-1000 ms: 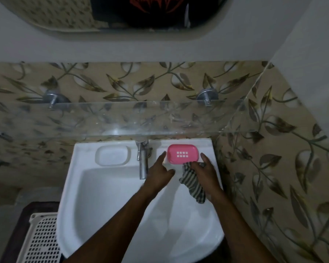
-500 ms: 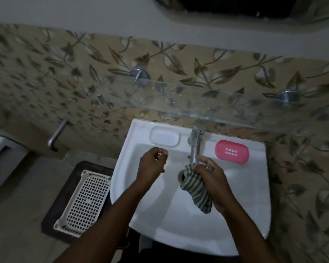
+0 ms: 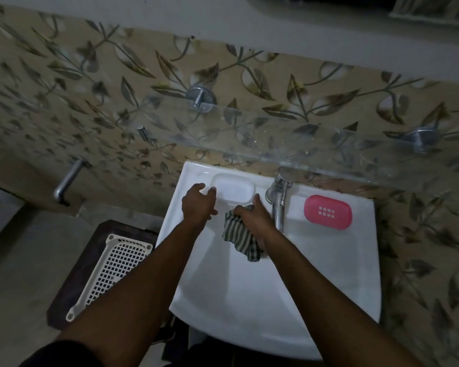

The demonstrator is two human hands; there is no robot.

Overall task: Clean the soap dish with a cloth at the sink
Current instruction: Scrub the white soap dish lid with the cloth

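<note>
Seemingly mid-task.
- Left hand point(image 3: 198, 205): fingers loosely spread, tips at left edge of white oval soap recess point(image 3: 233, 190) moulded into rim of white ceramic sink point(image 3: 355, 274); holds nothing.
- Grey-and-white striped cloth point(image 3: 240, 235): bunched in right hand point(image 3: 256, 218), forefinger stretched to recess's right edge.
- Chrome tap point(image 3: 277, 201): just right of that hand.
- Pink oval plastic soap dish point(image 3: 327, 211): on rim right of tap, well apart from both hands.
- Judgement: recess wipe about to begin; whether pink dish is clean, cannot tell.
</note>
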